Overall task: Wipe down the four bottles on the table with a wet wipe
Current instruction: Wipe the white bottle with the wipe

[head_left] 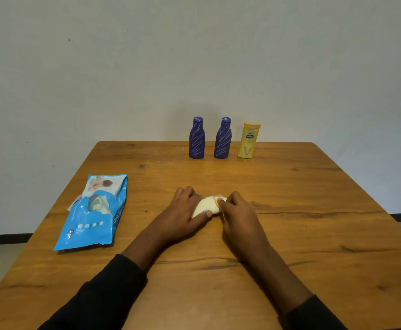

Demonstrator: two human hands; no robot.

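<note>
Two dark blue bottles (pixel 197 138) (pixel 222 138) and a yellow bottle (pixel 248 140) stand upright in a row at the far edge of the wooden table (pixel 313 210). A pale yellow bottle (pixel 206 206) lies on its side at the table's middle. My left hand (pixel 183 213) grips its body from the left. My right hand (pixel 236 210) pinches a white wet wipe (pixel 221 203) against the bottle's right end. Most of the wipe is hidden under my fingers.
A blue wet wipe pack (pixel 92 213) lies flat on the left part of the table, its flap lifted. A plain wall rises right behind the far table edge. Dark sleeves cover both forearms near the front edge.
</note>
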